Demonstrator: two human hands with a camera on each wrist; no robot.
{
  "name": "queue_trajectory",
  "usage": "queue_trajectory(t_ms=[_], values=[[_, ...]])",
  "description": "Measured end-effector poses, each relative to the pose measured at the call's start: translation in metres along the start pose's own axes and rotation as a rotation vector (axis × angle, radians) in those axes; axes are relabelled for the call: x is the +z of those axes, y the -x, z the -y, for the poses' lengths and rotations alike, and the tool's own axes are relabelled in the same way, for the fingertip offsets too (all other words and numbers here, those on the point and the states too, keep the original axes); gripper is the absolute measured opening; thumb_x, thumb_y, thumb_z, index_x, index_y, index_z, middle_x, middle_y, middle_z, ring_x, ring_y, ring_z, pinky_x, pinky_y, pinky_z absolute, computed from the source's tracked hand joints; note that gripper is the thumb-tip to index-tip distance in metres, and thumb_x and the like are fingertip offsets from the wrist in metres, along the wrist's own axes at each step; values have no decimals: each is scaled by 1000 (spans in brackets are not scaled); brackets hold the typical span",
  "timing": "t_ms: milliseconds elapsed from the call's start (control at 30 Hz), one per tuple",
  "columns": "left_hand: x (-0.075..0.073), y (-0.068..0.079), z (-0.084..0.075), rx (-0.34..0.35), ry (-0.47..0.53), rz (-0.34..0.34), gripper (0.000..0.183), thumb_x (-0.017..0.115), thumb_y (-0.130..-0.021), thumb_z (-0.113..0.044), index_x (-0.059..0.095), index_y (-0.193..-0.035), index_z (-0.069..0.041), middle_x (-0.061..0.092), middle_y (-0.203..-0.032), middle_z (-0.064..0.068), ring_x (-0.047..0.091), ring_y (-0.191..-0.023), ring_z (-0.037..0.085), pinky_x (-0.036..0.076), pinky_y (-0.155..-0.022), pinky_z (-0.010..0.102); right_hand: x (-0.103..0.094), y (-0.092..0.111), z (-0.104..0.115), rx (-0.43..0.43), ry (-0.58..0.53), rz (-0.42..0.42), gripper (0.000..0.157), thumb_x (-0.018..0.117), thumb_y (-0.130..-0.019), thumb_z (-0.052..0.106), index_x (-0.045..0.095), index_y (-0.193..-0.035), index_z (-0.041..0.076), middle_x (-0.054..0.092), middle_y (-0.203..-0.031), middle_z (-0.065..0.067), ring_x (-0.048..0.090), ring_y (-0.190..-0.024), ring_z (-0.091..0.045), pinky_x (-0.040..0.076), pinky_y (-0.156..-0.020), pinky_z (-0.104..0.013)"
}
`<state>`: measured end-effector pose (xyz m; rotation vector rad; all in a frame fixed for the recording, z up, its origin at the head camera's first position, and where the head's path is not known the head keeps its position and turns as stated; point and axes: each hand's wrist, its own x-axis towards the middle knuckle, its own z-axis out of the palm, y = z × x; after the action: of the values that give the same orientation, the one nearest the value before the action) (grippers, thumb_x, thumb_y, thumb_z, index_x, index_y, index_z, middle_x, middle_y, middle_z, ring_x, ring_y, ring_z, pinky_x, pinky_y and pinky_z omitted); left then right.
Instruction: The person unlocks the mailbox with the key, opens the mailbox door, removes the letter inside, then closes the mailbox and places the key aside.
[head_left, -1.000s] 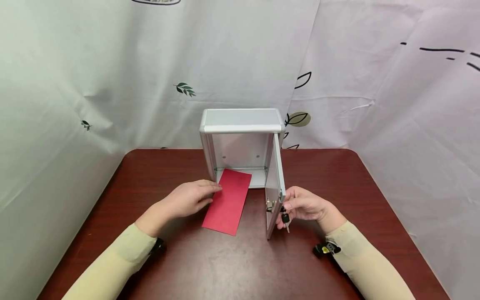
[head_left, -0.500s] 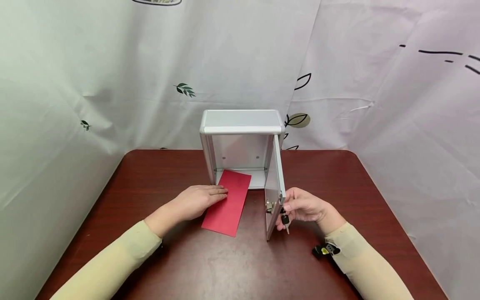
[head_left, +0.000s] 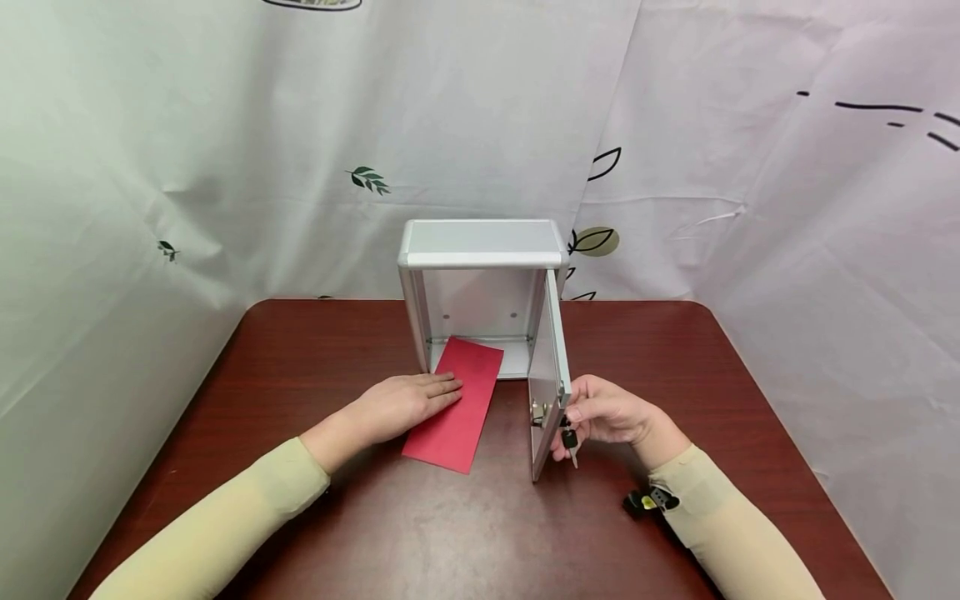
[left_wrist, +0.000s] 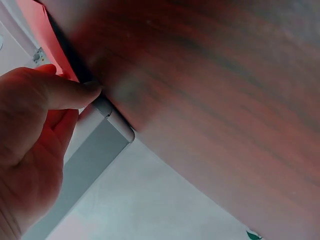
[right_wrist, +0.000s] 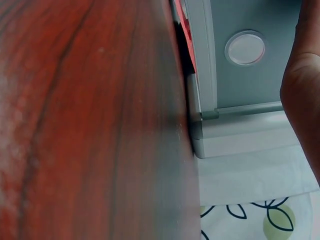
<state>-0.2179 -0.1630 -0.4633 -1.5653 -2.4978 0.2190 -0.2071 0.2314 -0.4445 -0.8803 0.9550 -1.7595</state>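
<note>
A red paper envelope [head_left: 467, 417] lies slanted, its far end on the floor of a silver metal box [head_left: 483, 236] and its near end over the table. My left hand [head_left: 401, 407] rests on the envelope's left side, fingers laid nearly straight across it. In the left wrist view its thumb [left_wrist: 75, 95] is at the envelope's edge. The box's door [head_left: 551, 375] stands swung out on the right. At the door's lock, my right hand [head_left: 611, 412] pinches a key with curled fingers and thumb; a second black-headed key [head_left: 572, 439] dangles below. The door hides some of its fingers.
The dark red-brown wooden table [head_left: 450, 542] runs to rounded back corners. White cloth [head_left: 480, 100] with leaf prints hangs behind and at both sides. A round disc [right_wrist: 245, 48] shows on the door in the right wrist view.
My left hand has slid right and slightly nearer, its fingers now farther over the envelope. The envelope, door and right hand stay nearly where they were.
</note>
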Motion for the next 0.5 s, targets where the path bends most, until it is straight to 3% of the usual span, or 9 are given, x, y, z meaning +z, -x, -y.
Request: queue_trajectory(t_ms=[500], values=[[0, -16, -7, -36, -112, 45, 59, 81, -101, -5, 62, -158, -5, 59, -163, 13, 57, -151, 31, 50, -120, 43, 0, 0, 0, 10, -5, 0, 22, 60, -112, 6, 80, -121, 2, 82, -112, -21, 83, -104, -31, 67, -91, -44]])
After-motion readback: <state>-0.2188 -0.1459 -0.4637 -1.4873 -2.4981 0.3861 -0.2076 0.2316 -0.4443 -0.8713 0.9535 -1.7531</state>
